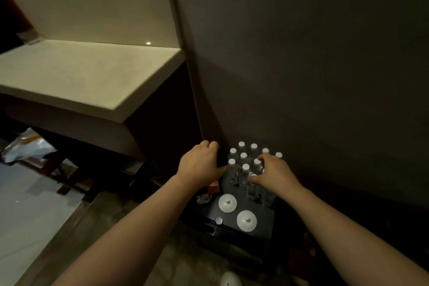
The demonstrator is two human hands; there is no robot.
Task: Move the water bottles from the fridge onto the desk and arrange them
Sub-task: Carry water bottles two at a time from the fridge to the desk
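Head view: we see clear plastic water bottles with white caps (243,165) clustered at the far edge of the low black fridge top (243,206), right hand (274,174) fingers spread over their caps, grasp unclear, left hand (199,165) loosely curled, holding nothing, just beside them, two round white lids (227,202) at the near edge, pale stone desk (88,76) to the left.

We are looking down into what seems to be a hotel room, dimly lit. A built-in desk (92,76) with a pale stone-like top and a matching upstand is sitting against a dark wall (301,53), and beside it a low black fridge (243,213) is carrying a cluster of small white-capped water bottles (246,165) and two white lidded cups (236,211), the sort of guest supplies such rooms are offering.
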